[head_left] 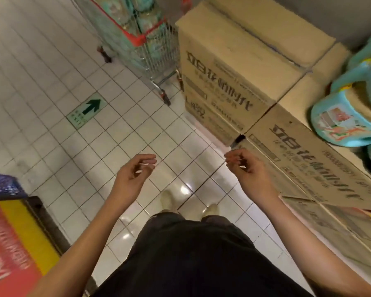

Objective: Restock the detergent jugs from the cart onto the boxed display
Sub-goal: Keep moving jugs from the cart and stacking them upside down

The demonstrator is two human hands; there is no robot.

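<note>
View from above, looking down at a person standing on a white tiled floor (51,67) in a shop aisle. Both bare forearms reach forward at waist height. The left hand (135,172) hangs over the tiles with its fingers loosely curled and apart from the thumb, holding nothing. The right hand (243,168) is posed the same way, loosely curled and empty, just in front of the printed side of the nearest box; whether it touches the cardboard cannot be told. Brown cardboard boxes (240,67) with dark lettering are stacked in a row along the right side. Teal jugs (341,123) with bright labels stand on the box tops at the far right edge, well apart from both hands. At the top centre is a wire cart (156,52) with red trim, parked beside the farthest stack of boxes and filled with teal goods (146,18), too blurred to make out further. A green arrow sticker (87,110) lies on the tiles left of centre. A red and yellow sign (13,243) fills the lower left corner, with a blue crate (2,185) just above it. Dark trousers and two pale shoes (167,200) show below the hands.
</note>
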